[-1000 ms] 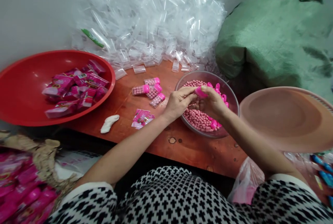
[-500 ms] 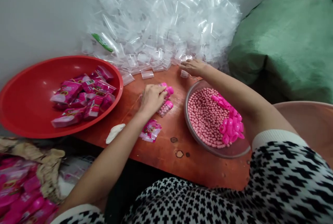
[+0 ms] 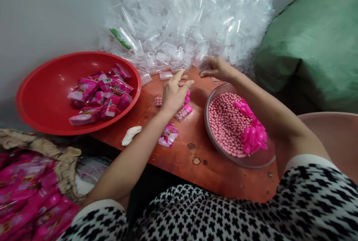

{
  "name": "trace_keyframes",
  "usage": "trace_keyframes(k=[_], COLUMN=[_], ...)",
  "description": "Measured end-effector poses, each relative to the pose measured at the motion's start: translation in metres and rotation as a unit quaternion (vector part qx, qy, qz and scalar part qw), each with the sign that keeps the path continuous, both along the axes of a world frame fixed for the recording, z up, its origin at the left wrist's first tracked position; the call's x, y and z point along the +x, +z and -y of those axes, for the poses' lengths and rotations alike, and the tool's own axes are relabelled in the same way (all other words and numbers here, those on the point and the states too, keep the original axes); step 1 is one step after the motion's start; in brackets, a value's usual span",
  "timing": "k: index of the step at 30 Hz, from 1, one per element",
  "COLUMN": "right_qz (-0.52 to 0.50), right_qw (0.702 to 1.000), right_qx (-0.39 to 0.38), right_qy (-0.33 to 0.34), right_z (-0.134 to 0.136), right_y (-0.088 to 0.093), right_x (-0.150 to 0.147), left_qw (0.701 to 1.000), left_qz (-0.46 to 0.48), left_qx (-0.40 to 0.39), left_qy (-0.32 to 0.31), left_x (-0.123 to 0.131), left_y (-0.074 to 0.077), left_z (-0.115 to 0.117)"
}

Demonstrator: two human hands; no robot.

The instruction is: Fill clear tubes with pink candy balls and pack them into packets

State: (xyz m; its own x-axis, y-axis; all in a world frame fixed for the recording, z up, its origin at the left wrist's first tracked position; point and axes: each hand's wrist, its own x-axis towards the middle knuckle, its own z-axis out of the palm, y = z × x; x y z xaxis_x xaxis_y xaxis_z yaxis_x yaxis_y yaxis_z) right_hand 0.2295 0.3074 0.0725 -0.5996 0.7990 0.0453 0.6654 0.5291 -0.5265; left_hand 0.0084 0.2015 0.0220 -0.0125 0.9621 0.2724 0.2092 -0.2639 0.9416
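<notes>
We note the left hand (image 3: 175,93) open, palm down with fingers spread, apparently holding nothing, just above capped tubes of pink beads (image 3: 183,113) lying on the orange-red worktop (image 3: 212,181). The right hand (image 3: 215,68) rests with fingers curled at the foot of a heap of clear plastic tubes (image 3: 184,21); whether it grasps one, we cannot tell. Below it, a shallow bowl (image 3: 206,121) holds loose pink beads (image 3: 226,125) and a cluster of pink caps (image 3: 253,136). Left of the hands, a red basin (image 3: 36,99) holds pink sachets (image 3: 96,95); a single sachet (image 3: 168,135) lies on the worktop near a white lump (image 3: 131,135).
</notes>
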Motion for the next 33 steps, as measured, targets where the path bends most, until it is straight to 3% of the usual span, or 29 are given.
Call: trace_keyframes(k=[2,5,8,12,16,20,23,29,33], right_qz=[-0.080,-0.150,-0.166,-0.150,-0.193,-0.153,-0.172,-0.259,-0.244], right_qw=[0.989,0.970,0.968,0.971,0.969,0.985,0.981,0.952,0.949], right_qx=[-0.123,-0.185,-0.188,-0.175,-0.103,0.020,0.047,-0.114,-0.154], right_qy=[0.029,0.052,0.032,-0.059,-0.113,-0.076,-0.082,-0.120,-0.130], right_z=[0.039,0.091,0.129,0.167,0.199,0.214,0.218,0.219,0.216], right_y=[0.017,0.035,0.039,0.033,0.036,0.043,0.040,0.028,0.024], right_x=[-0.004,-0.006,0.005,0.032,0.050,0.051,0.049,0.051,0.051], left_qw=[0.995,0.988,0.986,0.977,0.993,0.992,0.987,0.978,0.978], left_qz=[0.092,0.143,0.155,0.212,0.096,-0.026,-0.043,-0.035,-0.048], left_qx=[-0.010,0.010,0.011,0.003,0.029,0.074,0.085,0.087,0.077], left_qy=[-0.025,-0.056,-0.060,-0.027,-0.057,-0.098,-0.126,-0.187,-0.187], left_x=[0.015,0.037,0.047,0.042,0.043,0.061,0.070,0.072,0.073], left_y=[0.005,0.013,0.023,0.035,0.036,0.031,0.032,0.028,0.025], left_z=[0.007,0.024,0.036,0.039,0.052,0.077,0.086,0.080,0.079])
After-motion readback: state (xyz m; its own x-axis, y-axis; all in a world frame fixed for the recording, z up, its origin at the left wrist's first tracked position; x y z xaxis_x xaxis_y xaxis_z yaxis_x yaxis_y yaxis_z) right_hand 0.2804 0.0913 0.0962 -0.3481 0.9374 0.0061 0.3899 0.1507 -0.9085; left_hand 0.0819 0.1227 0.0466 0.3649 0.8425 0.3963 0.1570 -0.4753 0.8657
